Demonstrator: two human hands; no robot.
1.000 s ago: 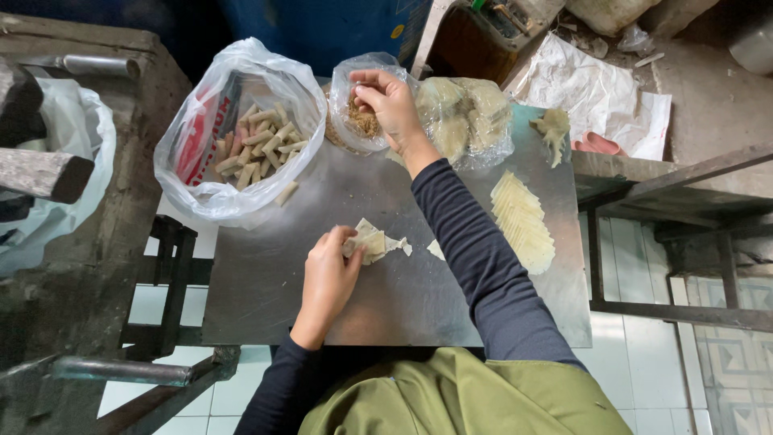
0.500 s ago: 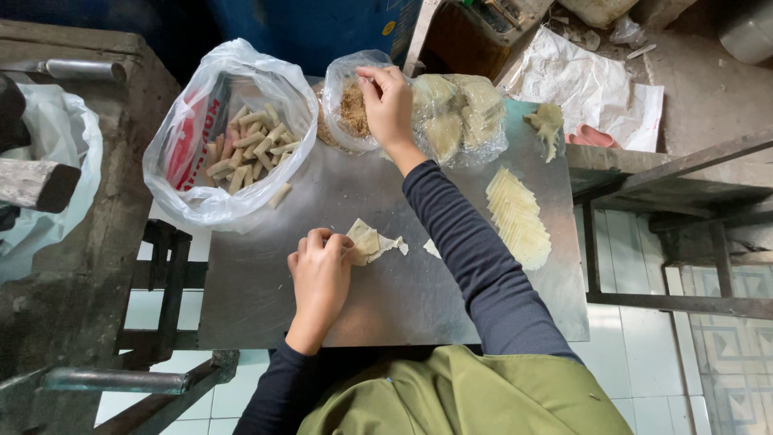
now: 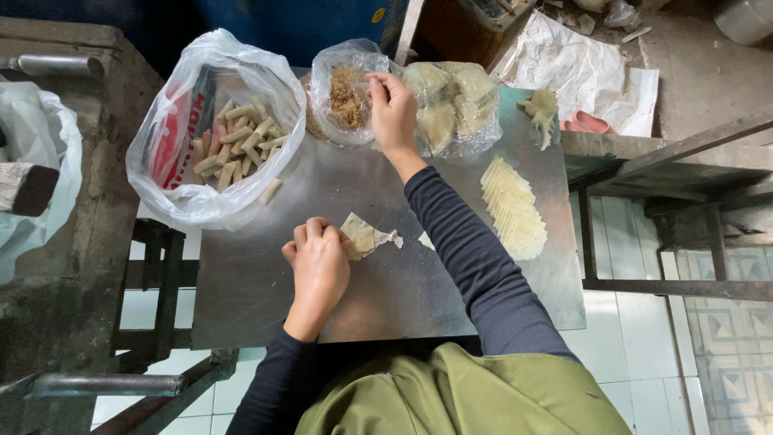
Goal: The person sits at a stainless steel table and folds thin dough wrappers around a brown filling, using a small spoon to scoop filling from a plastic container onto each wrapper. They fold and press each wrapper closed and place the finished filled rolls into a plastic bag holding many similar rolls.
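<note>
Steel table (image 3: pixel 266 290) over white floor tiles. Clear bag of rolls (image 3: pixel 213 137) at left, bag of brown filling (image 3: pixel 346 93) beside. Left hand (image 3: pixel 318 270) pinching wrapper (image 3: pixel 362 236); right hand (image 3: pixel 392 113) pinched at filling bag, contents unclear.

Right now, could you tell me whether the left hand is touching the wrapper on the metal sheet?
Touching. The head view shows the left hand with its fingertips pressed on the edge of the wrapper.

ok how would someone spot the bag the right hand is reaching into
On the metal tabletop, look along the far edge. Between a big white bag of pale rolled sticks and a clear bag of pale lumps sits the small clear bag of brown crumbly filling.
</note>
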